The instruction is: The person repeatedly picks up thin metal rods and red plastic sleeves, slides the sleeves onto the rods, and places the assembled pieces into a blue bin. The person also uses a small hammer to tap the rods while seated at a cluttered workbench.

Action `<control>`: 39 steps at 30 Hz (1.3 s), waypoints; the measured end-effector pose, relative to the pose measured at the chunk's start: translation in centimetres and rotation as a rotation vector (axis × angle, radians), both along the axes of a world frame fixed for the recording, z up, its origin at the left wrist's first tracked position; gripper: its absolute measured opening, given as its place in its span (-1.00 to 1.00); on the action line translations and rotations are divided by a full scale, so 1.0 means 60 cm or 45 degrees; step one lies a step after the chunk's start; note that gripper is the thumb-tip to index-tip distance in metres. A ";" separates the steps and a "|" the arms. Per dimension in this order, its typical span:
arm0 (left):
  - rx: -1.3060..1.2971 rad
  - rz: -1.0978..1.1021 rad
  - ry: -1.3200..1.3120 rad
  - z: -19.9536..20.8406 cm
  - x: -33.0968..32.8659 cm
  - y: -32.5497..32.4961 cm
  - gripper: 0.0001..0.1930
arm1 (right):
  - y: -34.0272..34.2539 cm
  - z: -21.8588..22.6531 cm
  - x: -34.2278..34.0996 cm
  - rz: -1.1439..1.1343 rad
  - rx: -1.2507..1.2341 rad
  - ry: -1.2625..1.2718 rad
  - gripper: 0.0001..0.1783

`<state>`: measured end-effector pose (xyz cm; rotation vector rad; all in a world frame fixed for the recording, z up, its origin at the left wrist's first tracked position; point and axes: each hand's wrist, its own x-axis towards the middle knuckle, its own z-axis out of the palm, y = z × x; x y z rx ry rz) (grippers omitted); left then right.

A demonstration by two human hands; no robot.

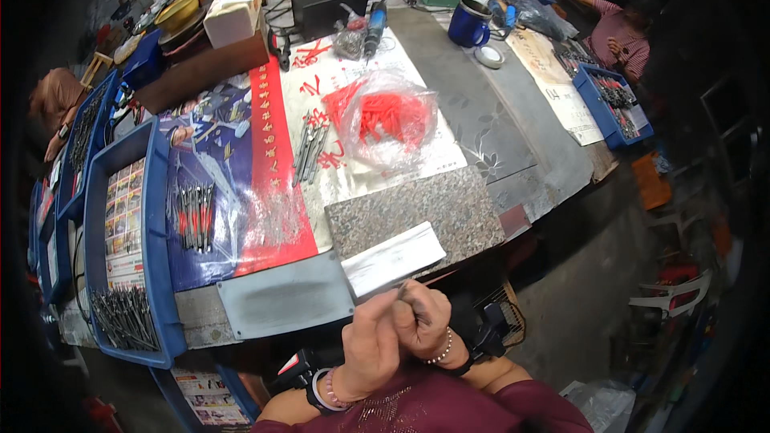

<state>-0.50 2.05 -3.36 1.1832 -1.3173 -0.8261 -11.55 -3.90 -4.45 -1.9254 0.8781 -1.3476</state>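
My left hand (371,345) and my right hand (423,322) meet close to my body, just off the table's front edge. Both are closed, with fingertips pinched together around something small and dark that I cannot make out. Just beyond them, a folded white sheet (395,258) lies on a speckled stone slab (433,196). Behind the slab is a clear plastic bag of red slender pieces (389,122). Several thin metal tools (309,154) lie left of that bag. Further left, several slim tools with red middles (192,218) rest in a row on the poster.
A blue tray (172,297) at the left holds many dark slim pieces (124,319). A blue mug (470,24), a blue handheld power tool (374,30) and a black box (329,10) stand farther back. Another person (624,38) sits at the far right beside a blue crate (597,104).
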 end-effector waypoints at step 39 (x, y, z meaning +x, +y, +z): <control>0.248 -0.173 0.487 -0.002 -0.005 0.014 -0.68 | 0.020 0.025 -0.016 -0.022 0.307 -0.131 -0.76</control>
